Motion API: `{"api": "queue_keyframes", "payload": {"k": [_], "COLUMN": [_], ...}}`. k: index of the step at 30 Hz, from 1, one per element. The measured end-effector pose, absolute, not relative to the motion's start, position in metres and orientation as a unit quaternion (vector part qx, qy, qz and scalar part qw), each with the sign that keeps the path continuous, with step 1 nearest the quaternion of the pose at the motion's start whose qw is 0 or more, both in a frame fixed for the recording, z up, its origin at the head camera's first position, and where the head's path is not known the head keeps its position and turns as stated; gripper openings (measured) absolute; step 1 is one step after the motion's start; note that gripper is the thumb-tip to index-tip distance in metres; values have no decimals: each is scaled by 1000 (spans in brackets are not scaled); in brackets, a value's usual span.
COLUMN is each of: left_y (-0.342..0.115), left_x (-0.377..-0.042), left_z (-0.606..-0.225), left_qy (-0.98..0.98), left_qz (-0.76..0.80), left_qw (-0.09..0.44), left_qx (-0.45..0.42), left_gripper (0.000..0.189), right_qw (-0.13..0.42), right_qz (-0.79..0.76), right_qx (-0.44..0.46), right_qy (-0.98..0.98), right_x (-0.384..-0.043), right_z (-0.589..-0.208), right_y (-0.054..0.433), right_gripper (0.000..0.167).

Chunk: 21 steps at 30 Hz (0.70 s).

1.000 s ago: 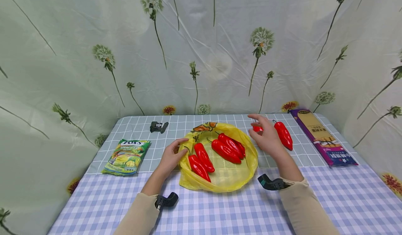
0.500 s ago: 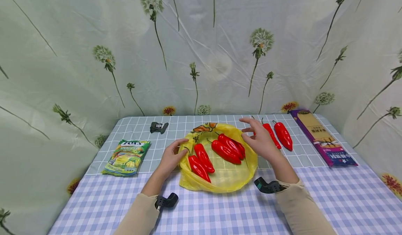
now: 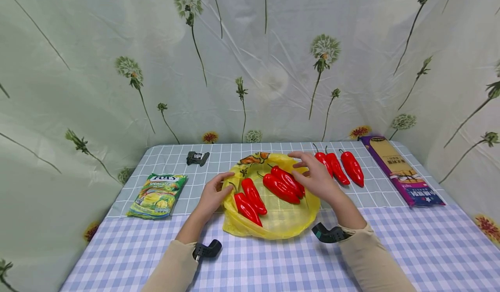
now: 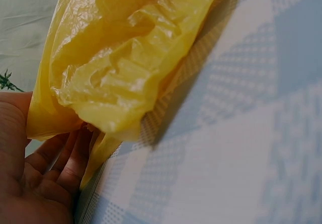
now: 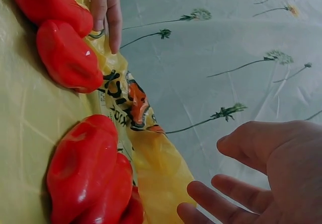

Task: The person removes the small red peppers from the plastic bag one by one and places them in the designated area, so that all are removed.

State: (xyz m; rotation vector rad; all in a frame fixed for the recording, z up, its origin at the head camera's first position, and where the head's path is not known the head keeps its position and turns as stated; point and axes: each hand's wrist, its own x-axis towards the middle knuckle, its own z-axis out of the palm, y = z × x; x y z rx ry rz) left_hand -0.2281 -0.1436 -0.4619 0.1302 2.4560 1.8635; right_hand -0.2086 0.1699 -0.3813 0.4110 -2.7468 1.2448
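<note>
A yellow plastic bag (image 3: 282, 227) lies spread with its mouth wide, and several red peppers (image 3: 278, 188) rest inside it. Its left rim is pinched by my left hand (image 3: 212, 196); the left wrist view shows the crumpled plastic (image 4: 118, 83) between thumb and fingers. Over the bag's right edge hovers my right hand (image 3: 318, 179), holding nothing, its fingers spread and relaxed near the right cluster of peppers. In the right wrist view that hand (image 5: 282, 178) is apart from the bag. Three more red peppers (image 3: 353, 169) lie on the table to the right.
A green candy packet (image 3: 158, 195) lies on the left. A small black device (image 3: 197, 158) sits behind it towards the back edge. A long purple and tan package (image 3: 402, 170) lies at the far right. A patterned curtain (image 3: 269, 66) hangs behind the table.
My right hand has moved left, from beside the loose peppers to over the bag's right edge, revealing those peppers more fully. My left hand and the bag stay put.
</note>
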Motion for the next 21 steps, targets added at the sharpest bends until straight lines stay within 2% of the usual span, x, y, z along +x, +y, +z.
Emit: {"api": "queue_keyframes", "payload": {"k": [7, 15, 21], "left_y": [-144, -145, -144], "left_x": [-227, -227, -228], "left_z": [-461, -462, -463], "left_qy": [791, 790, 788], "left_qz": [610, 611, 613], "left_qw": [33, 31, 22], "left_qx": [42, 47, 52], "left_gripper": [41, 41, 41], "right_qw": [35, -16, -48], "right_qz": [408, 413, 409], "right_qx": [153, 178, 180], "right_qy": [-900, -893, -893], "right_x": [-208, -208, -210], "right_z": [-385, -390, -396], "right_y": [165, 162, 159], "right_gripper": [55, 50, 53]}}
